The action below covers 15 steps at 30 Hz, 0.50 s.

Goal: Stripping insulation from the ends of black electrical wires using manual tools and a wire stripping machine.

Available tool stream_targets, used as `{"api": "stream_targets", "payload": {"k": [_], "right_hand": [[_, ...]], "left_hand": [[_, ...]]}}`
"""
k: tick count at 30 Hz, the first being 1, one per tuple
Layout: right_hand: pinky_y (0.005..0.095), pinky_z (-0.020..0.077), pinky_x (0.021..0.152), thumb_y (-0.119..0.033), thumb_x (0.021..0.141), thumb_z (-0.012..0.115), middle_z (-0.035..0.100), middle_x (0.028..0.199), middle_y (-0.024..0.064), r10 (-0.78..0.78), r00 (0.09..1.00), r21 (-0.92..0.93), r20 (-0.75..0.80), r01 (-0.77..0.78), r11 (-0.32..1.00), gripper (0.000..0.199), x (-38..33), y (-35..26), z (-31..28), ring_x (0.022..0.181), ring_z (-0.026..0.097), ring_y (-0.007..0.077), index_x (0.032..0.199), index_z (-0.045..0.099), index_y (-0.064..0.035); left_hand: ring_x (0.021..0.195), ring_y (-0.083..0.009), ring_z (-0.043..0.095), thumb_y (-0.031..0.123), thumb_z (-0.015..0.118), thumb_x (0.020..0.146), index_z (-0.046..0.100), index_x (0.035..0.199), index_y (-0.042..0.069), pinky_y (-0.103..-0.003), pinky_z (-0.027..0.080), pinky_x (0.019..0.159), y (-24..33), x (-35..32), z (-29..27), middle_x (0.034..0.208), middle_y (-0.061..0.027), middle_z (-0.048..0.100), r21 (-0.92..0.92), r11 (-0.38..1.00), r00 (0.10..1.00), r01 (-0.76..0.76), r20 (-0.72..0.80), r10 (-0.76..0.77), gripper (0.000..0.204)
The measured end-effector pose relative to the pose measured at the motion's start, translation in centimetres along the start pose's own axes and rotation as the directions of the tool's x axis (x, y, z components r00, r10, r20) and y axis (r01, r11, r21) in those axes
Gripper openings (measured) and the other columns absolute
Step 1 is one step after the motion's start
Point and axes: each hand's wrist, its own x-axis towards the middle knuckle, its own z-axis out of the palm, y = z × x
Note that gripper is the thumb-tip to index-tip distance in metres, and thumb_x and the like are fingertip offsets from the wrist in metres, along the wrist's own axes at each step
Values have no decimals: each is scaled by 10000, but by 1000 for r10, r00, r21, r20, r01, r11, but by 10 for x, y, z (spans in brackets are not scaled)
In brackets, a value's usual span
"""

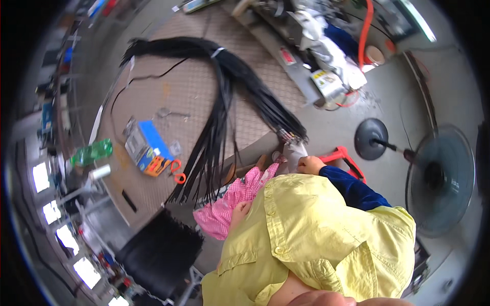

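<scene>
My right hand, at the end of a dark blue sleeve, is closed on a whitish, translucent piece of plastic. Just beyond it hang the end tips of a thick bundle of black cables, which lies across the table and is tied with a white band. More loose black strands fan toward me over the table's near edge. My left hand is low by my body, against pink checked cloth. Its fingers are mostly hidden, and I see nothing held in it.
On the brown patterned table lie orange-handled scissors, a blue and orange box and a green bottle. A machine stands at far right. A fan and a red frame are right; a black fuzzy-edged seat is left.
</scene>
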Motion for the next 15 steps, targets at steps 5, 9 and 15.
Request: {"api": "stream_targets", "payload": {"k": [5,9,15], "right_hand": [[386,477,712,-256,661,584,636,801,152,224,965,60,-138,-217,974,254,-9,53,46,781,615,291,821,658,-74],[374,475,705,-242,650,583,639,781,131,336,907,196,-255,-292,936,226,-20,67,51,769,612,275,792,668,-89],[362,475,708,-230,625,594,641,787,127,382,893,224,-238,-332,916,223,-35,83,69,777,613,263,787,673,-99]], "left_hand": [[754,-106,553,224,600,820,602,946,-13,-250,443,662,0,14,-19,824,-44,615,411,864,955,-289,58,292,269],[754,-106,553,225,601,818,607,935,-12,-252,443,663,35,23,-28,818,-44,615,450,849,951,-276,2,308,264],[753,-107,553,227,602,816,613,919,-9,-255,442,666,45,30,-31,808,-45,617,476,829,946,-294,20,324,258]]}}
